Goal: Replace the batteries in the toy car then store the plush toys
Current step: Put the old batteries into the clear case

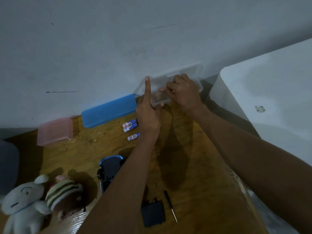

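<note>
Both hands are on a clear plastic box (189,71) at the wall, far side of the wooden table (202,166). My left hand (148,112) holds the box's near edge with the thumb, its index finger pointing up. My right hand (184,93) grips the box's lid from above. Three batteries (130,129) lie just left of my left wrist. The upturned black toy car (109,169) sits near the left forearm, its loose battery cover (152,215) and a screwdriver (170,206) closer to me. A white plush (23,201) and a striped plush (64,195) lie at bottom left.
A blue box (109,110) and a pink box (55,130) stand along the wall to the left. A large white storage bin (270,98) rises at the right. A grey chair back (8,166) shows at the far left edge.
</note>
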